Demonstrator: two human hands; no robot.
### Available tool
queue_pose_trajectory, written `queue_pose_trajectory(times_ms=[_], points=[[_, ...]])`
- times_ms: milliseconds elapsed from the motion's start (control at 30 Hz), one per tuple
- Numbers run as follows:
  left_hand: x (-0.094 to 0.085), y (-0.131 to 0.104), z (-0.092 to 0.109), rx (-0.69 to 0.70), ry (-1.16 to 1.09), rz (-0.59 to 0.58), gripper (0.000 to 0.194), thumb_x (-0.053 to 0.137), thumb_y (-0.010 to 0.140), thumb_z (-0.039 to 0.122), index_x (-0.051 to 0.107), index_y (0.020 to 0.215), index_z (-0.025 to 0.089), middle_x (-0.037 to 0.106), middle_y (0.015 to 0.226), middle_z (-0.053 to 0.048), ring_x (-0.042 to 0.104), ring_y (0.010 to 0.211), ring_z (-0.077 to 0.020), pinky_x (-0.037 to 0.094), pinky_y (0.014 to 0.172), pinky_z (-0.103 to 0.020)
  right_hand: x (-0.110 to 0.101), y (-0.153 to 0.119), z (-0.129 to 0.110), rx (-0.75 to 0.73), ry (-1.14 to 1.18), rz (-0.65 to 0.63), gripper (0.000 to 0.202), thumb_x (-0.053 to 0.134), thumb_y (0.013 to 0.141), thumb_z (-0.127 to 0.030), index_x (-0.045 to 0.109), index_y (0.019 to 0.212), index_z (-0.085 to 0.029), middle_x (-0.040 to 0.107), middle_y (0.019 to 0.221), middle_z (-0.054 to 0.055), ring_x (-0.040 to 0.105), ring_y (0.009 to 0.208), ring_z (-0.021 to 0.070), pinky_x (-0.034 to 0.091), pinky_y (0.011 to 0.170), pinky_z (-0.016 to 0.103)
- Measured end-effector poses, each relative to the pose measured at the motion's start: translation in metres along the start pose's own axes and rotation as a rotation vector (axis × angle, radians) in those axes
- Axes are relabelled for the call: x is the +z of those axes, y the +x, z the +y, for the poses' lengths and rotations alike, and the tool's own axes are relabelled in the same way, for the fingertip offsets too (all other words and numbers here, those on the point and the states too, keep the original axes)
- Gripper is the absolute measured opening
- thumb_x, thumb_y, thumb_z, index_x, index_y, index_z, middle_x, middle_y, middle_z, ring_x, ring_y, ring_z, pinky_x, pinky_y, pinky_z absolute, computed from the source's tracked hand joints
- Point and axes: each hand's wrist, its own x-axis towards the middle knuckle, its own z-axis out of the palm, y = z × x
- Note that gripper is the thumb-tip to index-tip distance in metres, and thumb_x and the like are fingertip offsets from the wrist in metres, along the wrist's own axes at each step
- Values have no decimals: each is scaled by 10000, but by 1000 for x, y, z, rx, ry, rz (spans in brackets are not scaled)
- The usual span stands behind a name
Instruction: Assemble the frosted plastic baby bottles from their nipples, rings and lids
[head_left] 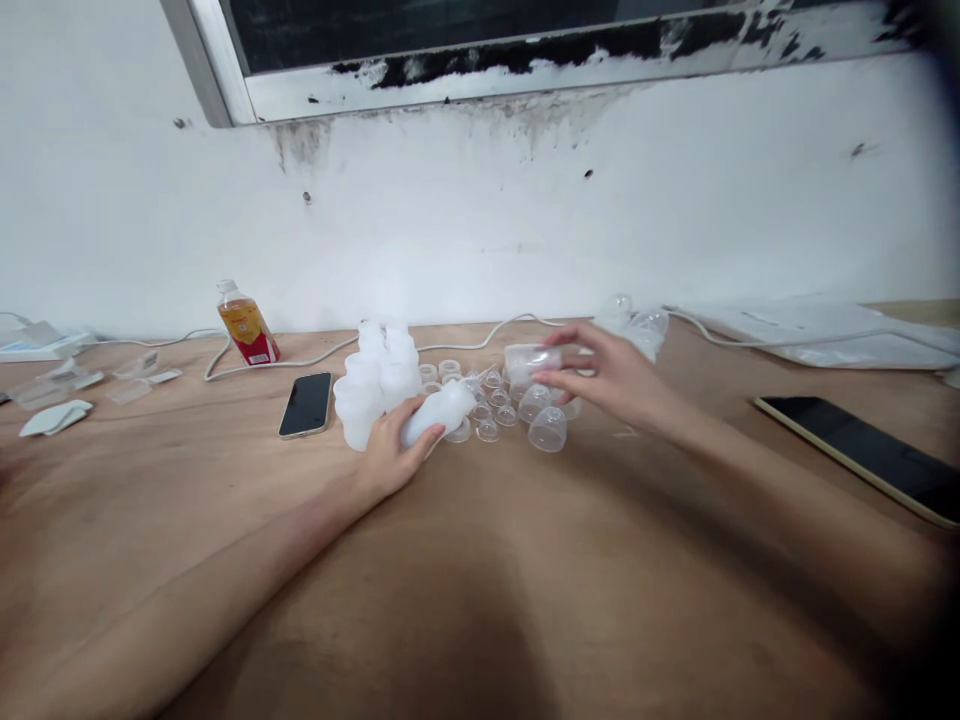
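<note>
At far left, clear plastic pieces [52, 385] on a wooden table [225, 470]; next, a drink bottle [249, 325] near the wall [450, 220] and a dark-screened phone [306, 405]. Beside the phone, a cluster of white bottles [367, 395]. Left hand [391, 448] with fingers wrapped around one tilted white bottle [441, 410], neck to the right. Then small clear caps [487, 431] close together, larger clear domes [547, 429] beside them. Right hand [611, 372], thumb and fingers closed on a clear cup [525, 362] near the domes. At far right, a plastic bag [817, 333] along the wall and a second phone [862, 448].
</note>
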Motion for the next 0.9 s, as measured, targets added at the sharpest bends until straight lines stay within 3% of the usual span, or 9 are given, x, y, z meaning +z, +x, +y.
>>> queue_pose_trajectory(times_ms=[100,233,567,733,900], points=[[-1,0,1,1,-9,-2,360,446,789,376,495,1067,151,579,1056,-62,529,956,-195,401,835,-301,19,-1,4,146,372,-136,396,632,608,-388,450,903,-197,523,1066,71,577,825,186,545,600,317],[-1,0,1,3,3,-8,357,447,787,379,502,1054,149,590,1033,-65,540,935,-198,414,817,-309,27,-2,15,223,519,-150,405,632,631,-331,462,975,-200,507,1083,68,558,889,175,533,692,320],[0,1,-1,47,63,-49,373,458,781,390,497,1076,164,579,1071,-56,532,972,-203,404,838,-312,27,-1,19,100,478,-250,418,612,653,-309,471,1034,-208,503,1110,67,560,862,167,506,693,324],[2,-1,-1,104,97,-103,366,464,778,388,490,1082,187,588,1057,-41,543,950,-193,413,819,-305,33,-7,14,24,320,-296,410,627,633,-319,508,1003,-188,523,1097,65,539,937,183,449,816,337],[2,-2,0,137,105,-111,379,467,773,389,480,1099,196,585,1064,-39,542,955,-195,415,818,-310,35,-10,9,3,291,-322,408,606,657,-327,511,1030,-191,552,1067,65,546,929,188,437,831,363]])
